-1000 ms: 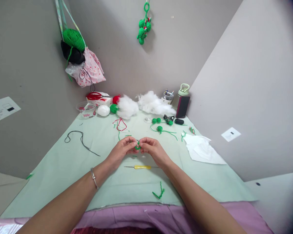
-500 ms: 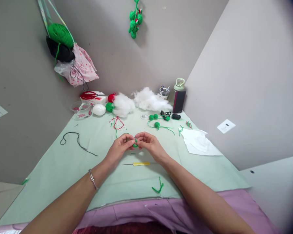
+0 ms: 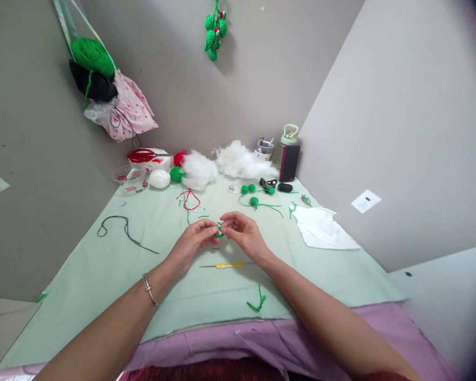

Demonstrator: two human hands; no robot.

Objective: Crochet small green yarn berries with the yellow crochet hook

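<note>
Over the middle of the table, my left hand (image 3: 194, 238) and my right hand (image 3: 244, 235) meet fingertip to fingertip. A small piece of green crocheted yarn (image 3: 219, 234) is pinched between them, mostly hidden by the fingers. Something thin and grey shows at the right fingertips, too small to name. Just below lies a crochet hook (image 3: 228, 265) with a yellow handle, its tip pointing left. Nearer the table's front edge is a loose green yarn piece (image 3: 257, 302). Short green snippets lie close to the left fingers.
White stuffing (image 3: 244, 161), a green yarn ball (image 3: 176, 174), a white yarn ball (image 3: 159, 179) and a clear tub (image 3: 130, 181) line the back. Green crocheted balls (image 3: 254, 201) and white paper (image 3: 321, 227) are to the right. A black cord (image 3: 129, 233) lies left.
The right hand has shifted slightly up, its fingers lifting a little from the left ones. The left hand keeps its pinch, and the view has tilted slightly.
</note>
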